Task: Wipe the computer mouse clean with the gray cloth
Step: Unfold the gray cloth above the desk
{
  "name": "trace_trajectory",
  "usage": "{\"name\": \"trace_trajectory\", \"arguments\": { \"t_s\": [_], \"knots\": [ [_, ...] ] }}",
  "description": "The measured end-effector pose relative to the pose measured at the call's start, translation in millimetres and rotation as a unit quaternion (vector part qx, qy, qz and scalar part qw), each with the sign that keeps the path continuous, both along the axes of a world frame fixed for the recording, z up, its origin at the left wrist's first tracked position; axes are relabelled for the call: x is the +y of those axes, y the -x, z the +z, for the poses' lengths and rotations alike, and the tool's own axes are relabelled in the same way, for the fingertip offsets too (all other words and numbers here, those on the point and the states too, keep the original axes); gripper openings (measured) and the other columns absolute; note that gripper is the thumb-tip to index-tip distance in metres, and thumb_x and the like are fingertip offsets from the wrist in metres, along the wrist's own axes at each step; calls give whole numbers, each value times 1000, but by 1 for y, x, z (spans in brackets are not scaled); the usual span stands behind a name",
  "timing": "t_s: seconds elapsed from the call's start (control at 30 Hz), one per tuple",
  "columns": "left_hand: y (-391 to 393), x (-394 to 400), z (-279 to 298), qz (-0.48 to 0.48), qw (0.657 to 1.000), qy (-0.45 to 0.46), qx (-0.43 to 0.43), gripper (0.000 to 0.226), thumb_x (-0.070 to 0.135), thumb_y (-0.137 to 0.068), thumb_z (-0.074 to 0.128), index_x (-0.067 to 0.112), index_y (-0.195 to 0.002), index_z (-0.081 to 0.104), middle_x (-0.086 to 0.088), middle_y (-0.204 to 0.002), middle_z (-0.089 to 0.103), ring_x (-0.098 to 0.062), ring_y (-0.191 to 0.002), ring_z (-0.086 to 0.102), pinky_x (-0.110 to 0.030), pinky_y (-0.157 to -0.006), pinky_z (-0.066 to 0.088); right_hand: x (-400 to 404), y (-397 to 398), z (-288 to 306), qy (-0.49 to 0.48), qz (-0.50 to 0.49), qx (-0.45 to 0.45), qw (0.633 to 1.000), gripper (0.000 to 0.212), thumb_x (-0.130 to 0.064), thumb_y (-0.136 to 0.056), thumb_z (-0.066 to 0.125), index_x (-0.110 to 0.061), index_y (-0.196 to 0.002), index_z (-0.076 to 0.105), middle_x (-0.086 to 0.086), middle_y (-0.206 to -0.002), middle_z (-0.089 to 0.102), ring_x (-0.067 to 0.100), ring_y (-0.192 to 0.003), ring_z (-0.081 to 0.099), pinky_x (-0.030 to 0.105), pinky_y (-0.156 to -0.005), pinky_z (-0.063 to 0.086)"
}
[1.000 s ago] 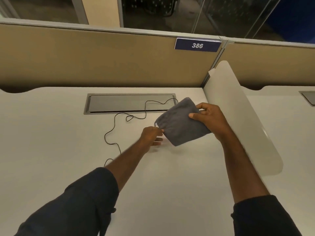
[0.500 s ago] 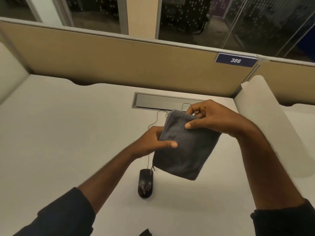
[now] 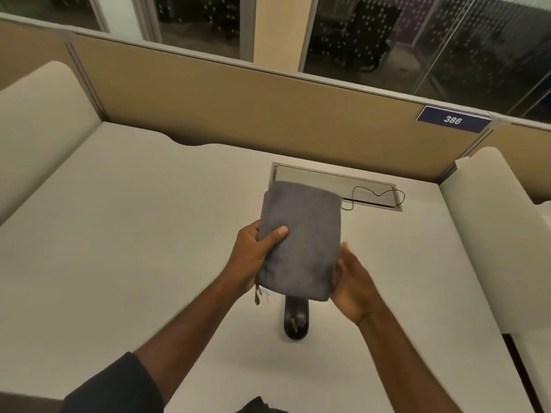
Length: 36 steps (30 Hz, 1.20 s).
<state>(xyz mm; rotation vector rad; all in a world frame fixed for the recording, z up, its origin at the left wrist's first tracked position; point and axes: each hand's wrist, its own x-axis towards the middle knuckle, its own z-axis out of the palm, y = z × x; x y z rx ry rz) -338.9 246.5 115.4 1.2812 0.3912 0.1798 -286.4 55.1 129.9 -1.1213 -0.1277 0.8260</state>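
The folded gray cloth [image 3: 301,234] is held up above the white desk [image 3: 134,234]. My left hand [image 3: 253,257] grips its left edge, thumb on top and fingers underneath. On the cloth's lower right edge rests my right hand [image 3: 354,287], palm toward the cloth, thumb straight beside it and fingers hidden behind it. The black computer mouse [image 3: 295,321] lies on the desk just below the cloth, which covers its far end. Its thin cable [image 3: 375,193] loops at the cable slot.
A metal cable slot [image 3: 328,180] is set into the desk at the back. White side dividers stand at the left [image 3: 38,120] and right [image 3: 492,219]. A tan partition [image 3: 238,105] with a "386" label [image 3: 453,119] closes the back.
My right hand left the cloth's top edge and moved down to its lower right side. My left hand now grips the cloth's left edge. The view swung left.
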Motion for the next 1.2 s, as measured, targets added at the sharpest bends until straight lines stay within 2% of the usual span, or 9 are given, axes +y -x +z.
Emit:
{"name": "trace_trajectory", "arguments": {
  "t_s": [0.13,0.3,0.57,0.7,0.8,0.87,1.0,1.07,1.2],
  "knots": [
    [12,17,-10,-49,998,14,31,45,45,-78,72,19,-115,66,0,-107,75,-23,-100,72,-30,-77,60,13,15,-1,108,-86,-85,987,41,-39,-81,71,-12,-111,68,10,-112,70,31,-105,65,34,-75,56],
    [30,42,-6,-158,986,44,25,32,35,-90,68,18,-117,67,-3,-110,75,-22,-99,72,-33,-76,61,15,24,10,161,-88,-149,972,29,-30,-82,67,-9,-103,68,6,-101,72,27,-95,68,28,-68,54],
    [56,69,43,-240,961,-84,-108,22,24,-88,61,31,-99,79,3,-95,77,-22,-89,74,-33,-63,61,8,37,19,14,-99,-146,984,22,-18,-84,64,-20,-105,68,4,-101,70,21,-92,67,34,-70,55],
    [56,76,54,-280,934,-125,-182,30,8,-90,50,12,-99,78,-6,-130,68,-27,-124,61,-45,-74,62,12,42,21,-37,-87,-149,984,13,-22,-85,63,-11,-82,58,12,-85,62,25,-75,61,30,-60,52],
    [54,81,53,-267,944,-100,-168,33,8,-91,45,13,-96,78,-9,-132,66,-31,-124,60,-45,-75,61,16,40,20,-67,-63,-112,989,14,-3,-84,46,-7,-72,51,17,-100,60,31,-90,57,35,-72,51],
    [54,80,51,-239,956,-93,-140,23,21,-92,51,13,-102,70,-8,-125,70,-31,-116,65,-45,-73,61,19,40,19,-59,-53,-170,982,22,2,-87,45,-7,-70,55,22,-109,61,36,-99,57,39,-78,50],
    [49,70,49,-201,963,-161,-83,48,34,-80,82,21,-118,55,1,-106,77,-20,-99,73,-29,-74,60,22,37,22,0,-22,-319,948,35,18,-85,40,-5,-75,64,26,-114,62,41,-110,56,46,-87,49],
    [46,67,48,-193,960,-189,-80,54,29,-75,83,21,-121,54,-1,-98,77,-21,-92,74,-34,-78,62,20,35,26,44,-1,-361,931,39,22,-85,39,-3,-82,68,23,-117,63,40,-114,55,48,-90,49],
    [44,65,51,-173,957,-207,-105,52,23,-76,85,22,-120,57,-2,-98,76,-22,-92,73,-38,-81,62,3,25,39,50,-53,-274,959,38,6,-85,35,-2,-111,62,20,-123,62,40,-112,59,46,-87,49]
  ]
}}
